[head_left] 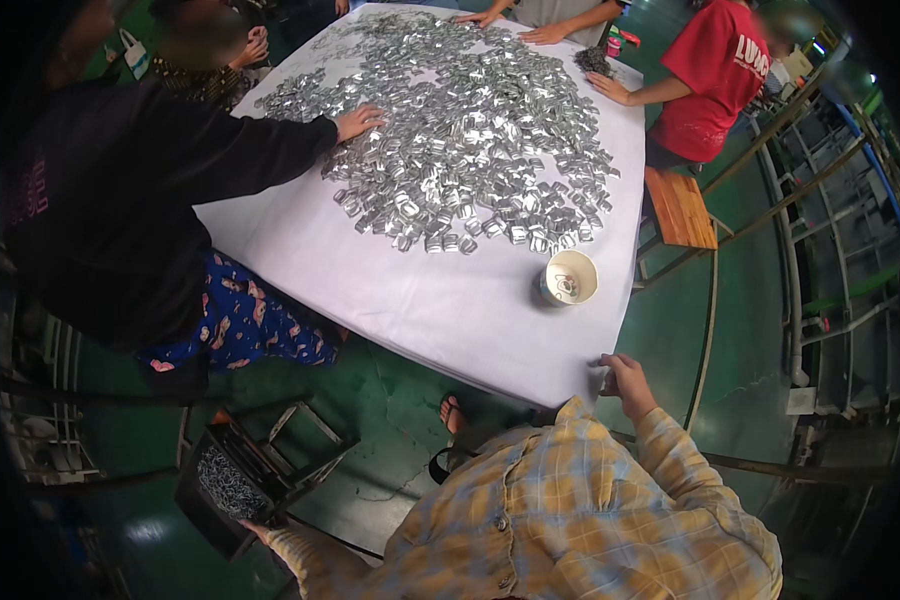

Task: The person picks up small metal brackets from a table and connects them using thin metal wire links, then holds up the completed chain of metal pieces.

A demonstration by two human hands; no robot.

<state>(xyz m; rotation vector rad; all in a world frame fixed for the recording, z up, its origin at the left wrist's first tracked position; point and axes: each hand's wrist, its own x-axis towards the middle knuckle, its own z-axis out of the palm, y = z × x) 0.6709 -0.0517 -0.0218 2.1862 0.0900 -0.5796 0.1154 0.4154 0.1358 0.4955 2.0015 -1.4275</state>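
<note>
What shows inside the white cup (583, 267) is too small to be identified. Single pieces (228, 485) in the black bin (210, 528) are blurred together. The grey-shirted co-worker (553, 12) is cut off above. Whether anything is held by the right grip (622, 382) cannot be told.

Cup (570, 280) before pieces (480, 140) on table (400, 300)

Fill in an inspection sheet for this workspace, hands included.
Surface: white-covered table.
Job's things: silvery pieces spread loose across the table; small greyish pieces in a dark tray at lower left.
Clutter: pale cup near the table's right edge, something inside.
Hands: left hand at the tray's edge; right hand at the table's near corner, grip unclear.
Cables: nothing clearly seen.
Surroundings: green floor, wooden stool, several co-workers.
</note>
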